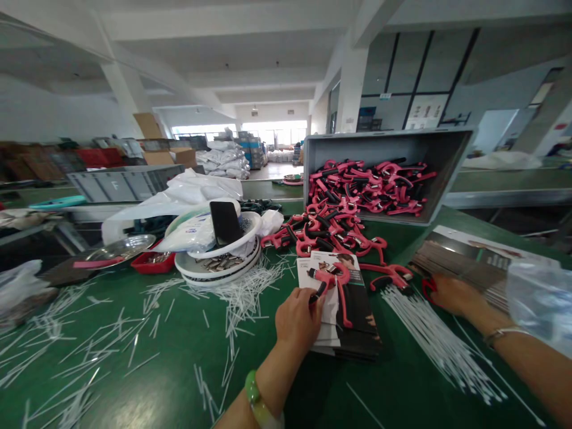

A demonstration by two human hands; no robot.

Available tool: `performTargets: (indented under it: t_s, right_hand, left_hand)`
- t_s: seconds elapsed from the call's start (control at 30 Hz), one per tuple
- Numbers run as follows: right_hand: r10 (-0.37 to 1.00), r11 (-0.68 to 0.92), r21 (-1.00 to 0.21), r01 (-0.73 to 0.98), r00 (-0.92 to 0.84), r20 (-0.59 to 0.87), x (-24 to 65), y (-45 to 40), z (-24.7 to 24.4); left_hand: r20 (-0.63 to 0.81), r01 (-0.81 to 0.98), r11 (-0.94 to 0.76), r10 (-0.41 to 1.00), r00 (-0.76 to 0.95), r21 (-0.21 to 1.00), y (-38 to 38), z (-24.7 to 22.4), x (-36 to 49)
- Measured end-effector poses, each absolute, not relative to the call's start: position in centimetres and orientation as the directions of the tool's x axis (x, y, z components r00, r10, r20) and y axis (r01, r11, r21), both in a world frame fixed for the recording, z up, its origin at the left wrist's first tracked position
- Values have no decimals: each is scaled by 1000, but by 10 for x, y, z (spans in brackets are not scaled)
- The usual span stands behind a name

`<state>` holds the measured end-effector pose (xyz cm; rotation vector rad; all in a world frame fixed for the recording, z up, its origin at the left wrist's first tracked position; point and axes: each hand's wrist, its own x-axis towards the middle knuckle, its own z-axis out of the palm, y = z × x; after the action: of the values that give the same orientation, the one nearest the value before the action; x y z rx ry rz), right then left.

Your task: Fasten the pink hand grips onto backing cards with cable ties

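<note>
My left hand (298, 317) is closed on the black handle of a pink tool (342, 292), which lies over a stack of printed cards (357, 325). At the right, my right hand (450, 294) has its fingers closed on a small red loop (429, 288); the rest of that item is hidden. Just below it lies a bundle of white ties (440, 339). Another pink tool (391, 275) rests between the card stack and my right hand. Beyond the stack, a pile of pink tools (335, 229) spills from a tilted grey bin (388, 138).
Left of the hands, loose white ties (243, 298) lie on the green table (170, 369). White bowls (218, 277) hold metal parts and a black phone (225, 221). A red tray (153, 265) sits beside them. More cards (465, 262) and clear plastic (543, 298) lie at the right.
</note>
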<state>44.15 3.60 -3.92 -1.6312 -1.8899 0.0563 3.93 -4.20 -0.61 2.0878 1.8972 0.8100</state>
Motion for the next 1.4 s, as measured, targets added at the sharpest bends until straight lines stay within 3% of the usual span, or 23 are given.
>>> performTargets:
  t_s: [0.17,0.23,0.3,0.37,0.47,0.57,0.73,0.83,0.97,1.13,1.4]
  right_hand:
    - [958,-38,-532,846,182,221,439,30,-31]
    - [965,-151,-718,680,258,42,425,15,-21]
    - [959,-233,-885,403,248,-140,399,-3,-8]
    - [977,-181,-944,277,164,-139,367,-19,5]
    - [994,-82,-958,274,-50,-99,321,-32,22]
    - [967,-17,-916,401,-226,-117,295,-35,33]
    - [935,49,-775,631,-301,-186,280,-37,41]
    - [911,-14,-792,610,-319,-262,276,-37,43]
    - [878,-161,-816,555,-297,-375,273,-30,45]
    - [839,-201,-853,481,-365,-403,271,-16,47]
    - [816,-267,-913,309,-432,-384,267,-8,29]
  left_hand:
    - [302,815,-214,952,51,539,-39,-15,35]
    - [284,800,-230,956,78,554,-38,-18,34]
    - [269,796,-218,960,71,565,-37,-19,34]
    - [253,776,-199,966,53,598,-36,-19,33]
    - [224,697,-180,974,28,694,-31,-15,27]
    - [269,652,-207,963,4,730,-24,-1,26]
    - [230,824,-291,952,201,487,-18,24,52]
    - [221,866,-268,957,188,423,-15,23,66]
    - [170,819,-201,977,128,538,-9,13,66]
    - [160,714,-210,977,138,668,-3,5,59]
    - [225,648,-289,957,183,705,-1,-4,56]
